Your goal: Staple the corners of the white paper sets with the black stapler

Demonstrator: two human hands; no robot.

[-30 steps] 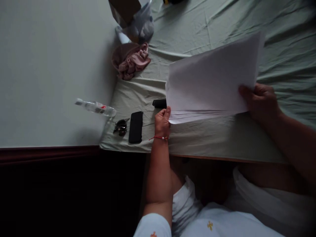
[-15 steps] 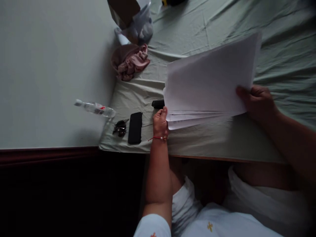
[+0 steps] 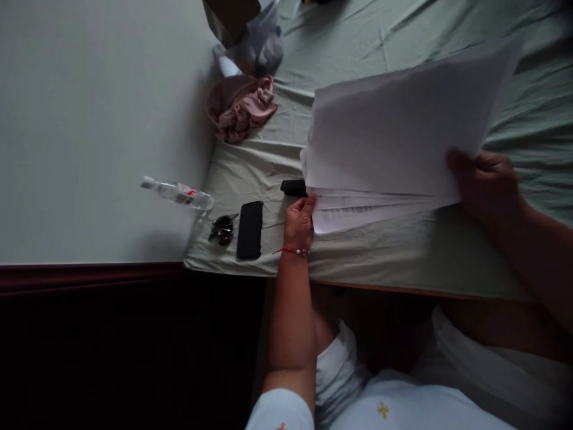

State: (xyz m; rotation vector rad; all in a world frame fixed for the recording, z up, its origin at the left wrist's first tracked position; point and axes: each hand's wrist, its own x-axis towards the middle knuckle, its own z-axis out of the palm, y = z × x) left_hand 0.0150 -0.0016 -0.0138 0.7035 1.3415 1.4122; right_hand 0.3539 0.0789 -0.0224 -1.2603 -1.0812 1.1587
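Observation:
Several sheets of white paper (image 3: 389, 137) are held up over the bed, fanned apart along their lower edge, where printed lines show. My left hand (image 3: 299, 220), with a red string bracelet at the wrist, pinches the sheets at their lower left corner. At the right edge my right hand (image 3: 486, 179) grips the same paper, thumb on top and fingers underneath. Just beyond my left hand lies a black object (image 3: 293, 187), possibly a stapler, partly covered by hand and paper.
A green sheet (image 3: 358, 257) covers the bed. On its left side are a black phone (image 3: 249, 230), keys (image 3: 222, 229), a plastic bottle (image 3: 179, 194) by the wall (image 3: 89, 131), a crumpled pink cloth (image 3: 244, 110) and a plastic bag (image 3: 264, 45).
My right hand has moved right and slightly up with the paper's right side. The sheets are fanned a little wider, showing more print. My left hand keeps its pinch at the corner.

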